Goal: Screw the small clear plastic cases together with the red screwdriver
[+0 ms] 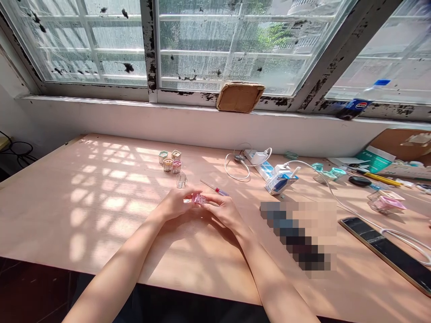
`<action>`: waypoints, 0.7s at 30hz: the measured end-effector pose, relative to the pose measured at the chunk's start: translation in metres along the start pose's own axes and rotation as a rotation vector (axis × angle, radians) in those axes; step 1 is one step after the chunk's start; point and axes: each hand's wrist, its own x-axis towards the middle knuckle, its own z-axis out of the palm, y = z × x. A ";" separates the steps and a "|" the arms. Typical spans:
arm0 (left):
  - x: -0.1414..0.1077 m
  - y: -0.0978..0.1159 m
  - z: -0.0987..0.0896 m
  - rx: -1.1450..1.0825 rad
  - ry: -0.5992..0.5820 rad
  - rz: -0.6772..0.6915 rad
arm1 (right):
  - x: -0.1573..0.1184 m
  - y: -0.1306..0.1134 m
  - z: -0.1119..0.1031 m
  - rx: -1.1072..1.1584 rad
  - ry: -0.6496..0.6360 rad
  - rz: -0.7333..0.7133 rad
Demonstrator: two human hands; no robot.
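Observation:
A small pink and clear plastic piece [198, 198] is held between both hands, low over the wooden table. My left hand [175, 202] has its fingers closed on the left side of the piece. From the right, the fingers of my right hand [222, 207] grip the same piece. Just beyond them stands a clear frame-like piece [181, 181]. A screwdriver [215, 188] with a red and clear handle lies behind my right hand. Farther back sit several small containers [167, 164] with green, tan, orange and pink rims.
A power strip [264, 170] with white cables, a blue-and-white box [281, 179] and a phone [387, 251] are to the right. Teal pieces [328, 174], pink pieces [387, 202] and a cardboard box [397, 143] lie beyond. A Pepsi bottle [362, 104] leans on the sill.

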 end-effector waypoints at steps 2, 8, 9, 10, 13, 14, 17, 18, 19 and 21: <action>0.001 0.001 0.001 -0.063 0.014 -0.010 | 0.002 0.003 0.000 -0.011 -0.006 -0.013; 0.005 0.001 0.018 -0.297 0.238 -0.163 | 0.008 0.014 0.009 -0.073 0.190 -0.126; 0.006 0.000 0.021 -0.323 0.256 -0.176 | 0.008 0.015 0.011 -0.107 0.194 -0.146; 0.006 0.000 0.024 -0.344 0.265 -0.185 | 0.007 0.015 0.013 -0.136 0.186 -0.160; 0.005 -0.003 0.032 -0.391 0.296 -0.201 | 0.006 0.017 0.020 -0.182 0.166 -0.190; 0.005 -0.003 0.034 -0.410 0.310 -0.199 | 0.006 0.018 0.022 -0.195 0.181 -0.205; 0.005 -0.004 0.040 -0.451 0.349 -0.188 | 0.008 0.020 0.024 -0.263 0.268 -0.257; 0.006 -0.004 0.041 -0.461 0.360 -0.180 | 0.009 0.021 0.024 -0.293 0.296 -0.269; 0.006 -0.003 0.043 -0.472 0.373 -0.172 | 0.009 0.022 0.023 -0.323 0.320 -0.276; 0.007 -0.002 0.045 -0.497 0.403 -0.160 | 0.010 0.022 0.021 -0.379 0.353 -0.292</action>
